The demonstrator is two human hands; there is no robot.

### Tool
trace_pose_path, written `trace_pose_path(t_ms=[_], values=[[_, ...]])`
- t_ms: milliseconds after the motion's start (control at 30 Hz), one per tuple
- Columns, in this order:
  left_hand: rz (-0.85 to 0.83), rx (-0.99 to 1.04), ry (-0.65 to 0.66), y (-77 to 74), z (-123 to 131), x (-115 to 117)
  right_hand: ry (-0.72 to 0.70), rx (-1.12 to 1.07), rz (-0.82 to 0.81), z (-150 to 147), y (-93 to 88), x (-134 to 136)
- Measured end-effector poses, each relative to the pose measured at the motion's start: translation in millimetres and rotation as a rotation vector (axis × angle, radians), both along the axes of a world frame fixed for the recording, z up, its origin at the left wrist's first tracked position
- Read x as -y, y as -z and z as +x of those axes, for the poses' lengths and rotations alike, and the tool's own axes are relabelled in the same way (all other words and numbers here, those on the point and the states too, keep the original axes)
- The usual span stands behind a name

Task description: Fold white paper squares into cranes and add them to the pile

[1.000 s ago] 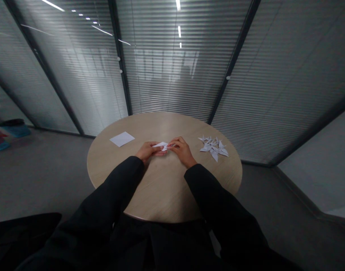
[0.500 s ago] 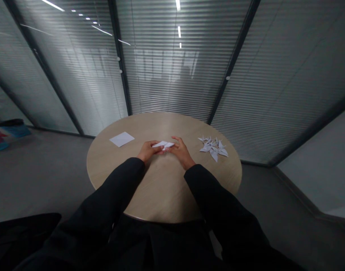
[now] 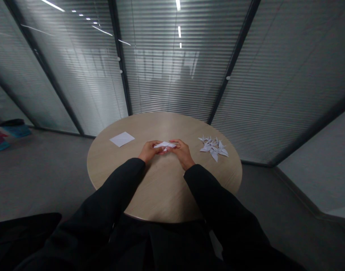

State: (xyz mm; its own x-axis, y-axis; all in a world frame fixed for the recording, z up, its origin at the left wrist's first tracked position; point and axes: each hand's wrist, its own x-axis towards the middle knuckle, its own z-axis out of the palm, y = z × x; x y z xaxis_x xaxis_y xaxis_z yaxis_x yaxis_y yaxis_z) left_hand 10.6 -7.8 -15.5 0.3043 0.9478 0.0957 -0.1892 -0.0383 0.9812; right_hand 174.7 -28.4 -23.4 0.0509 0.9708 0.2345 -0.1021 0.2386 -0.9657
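Note:
Between my two hands is a small piece of folded white paper (image 3: 165, 144), held just above the middle of the table. My left hand (image 3: 149, 151) grips its left side, with the thumb on the near edge and the fingers behind. On the other side my right hand (image 3: 183, 152) pinches the right end between thumb and fingers. Parts of the paper are covered by the fingertips, and its exact folds are too small to make out.
The round wooden table (image 3: 164, 188) stands before a glass wall with blinds (image 3: 167, 86). Flat sheets of white paper (image 3: 122, 139) lie at the left. A pile of several folded paper cranes (image 3: 214, 147) sits at the right. A blue bin (image 3: 16, 128) is on the floor far left.
My right hand's raised fingers have come down and closed onto the right side of the folded paper. The paper has tilted and shifted slightly right. My left hand keeps its hold.

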Motion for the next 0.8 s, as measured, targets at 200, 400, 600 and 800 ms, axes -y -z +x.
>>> trace_pose_path(t_ms=[200, 400, 600, 800], values=[[-0.033, -0.011, 0.017, -0.9, -0.8, -2.9, 0.001, -0.059, -0.065, -3.3, -4.1, 2.1], [-0.075, 0.020, 0.049, 2.0, -0.6, -4.7, -0.033, -0.085, -0.109, 0.7, 0.5, -1.0], [0.034, -0.052, 0.066, 1.7, -2.6, -2.2, -0.047, -0.105, -0.118, 4.2, 3.5, -3.7], [0.001, -0.037, 0.036, 1.9, -3.7, -2.0, -0.121, -0.062, -0.098, 3.7, -1.8, -0.8]])
